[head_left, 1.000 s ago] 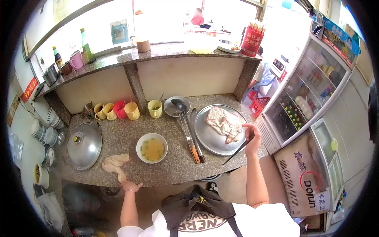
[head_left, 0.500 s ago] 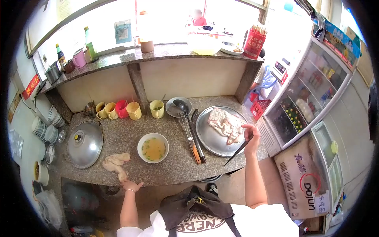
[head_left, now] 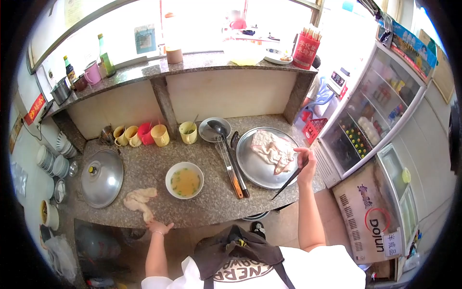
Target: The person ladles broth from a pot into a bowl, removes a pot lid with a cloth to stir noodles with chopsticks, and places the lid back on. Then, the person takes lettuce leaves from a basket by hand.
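Observation:
My right hand (head_left: 306, 166) is closed around a pair of dark chopsticks (head_left: 288, 184), whose tips slant down to the left over the counter. Beside it, a crumpled pale cloth (head_left: 270, 148) lies on a large round metal lid (head_left: 248, 166). My left hand (head_left: 160, 226) rests at the counter's front edge, fingers apart. Its fingertips meet the lower end of another pale cloth (head_left: 139, 198); whether they press on it I cannot tell. Between the hands stands a white bowl (head_left: 185, 180) of yellowish soup with green bits.
A black ladle (head_left: 219, 127) and a long orange-handled tool (head_left: 236, 185) lean across a metal bowl (head_left: 208, 130). Several mugs (head_left: 160, 136) line the back. A domed lid (head_left: 102, 178) and stacked dishes (head_left: 46, 161) are at left. A glass-door fridge (head_left: 370, 106) stands at right.
The view has shifted slightly. Both hands, the chopsticks and the cloths keep their places relative to the counter.

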Action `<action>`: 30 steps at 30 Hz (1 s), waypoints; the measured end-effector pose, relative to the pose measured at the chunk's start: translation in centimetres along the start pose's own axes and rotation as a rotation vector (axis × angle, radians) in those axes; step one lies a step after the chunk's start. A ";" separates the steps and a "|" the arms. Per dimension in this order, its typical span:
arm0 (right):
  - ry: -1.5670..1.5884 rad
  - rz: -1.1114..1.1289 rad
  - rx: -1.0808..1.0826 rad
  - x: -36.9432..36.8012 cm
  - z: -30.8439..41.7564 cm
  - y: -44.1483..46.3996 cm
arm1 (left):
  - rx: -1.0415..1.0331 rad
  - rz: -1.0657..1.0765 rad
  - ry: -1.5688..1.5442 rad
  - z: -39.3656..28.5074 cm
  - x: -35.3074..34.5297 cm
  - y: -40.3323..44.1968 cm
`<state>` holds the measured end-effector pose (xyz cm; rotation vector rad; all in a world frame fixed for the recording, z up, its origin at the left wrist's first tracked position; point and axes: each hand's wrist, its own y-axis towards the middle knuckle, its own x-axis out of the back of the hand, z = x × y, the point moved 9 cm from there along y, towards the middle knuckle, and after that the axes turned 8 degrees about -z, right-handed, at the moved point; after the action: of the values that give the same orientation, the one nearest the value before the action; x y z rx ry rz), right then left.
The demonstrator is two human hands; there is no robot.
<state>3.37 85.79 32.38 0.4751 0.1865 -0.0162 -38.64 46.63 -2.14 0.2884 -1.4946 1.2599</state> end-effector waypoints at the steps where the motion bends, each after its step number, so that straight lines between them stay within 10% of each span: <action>1: -0.002 -0.003 -0.002 0.2 -0.2 0.0 | -0.002 0.002 0.004 0.0 -0.1 0.1; 30: 0.013 0.082 -0.105 0.0 -0.9 -0.5 | 0.035 -0.007 0.038 0.4 -0.9 1.0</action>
<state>3.21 85.73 31.38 0.3778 0.1800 0.0762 -39.31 46.32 -3.35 0.2906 -1.4396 1.2805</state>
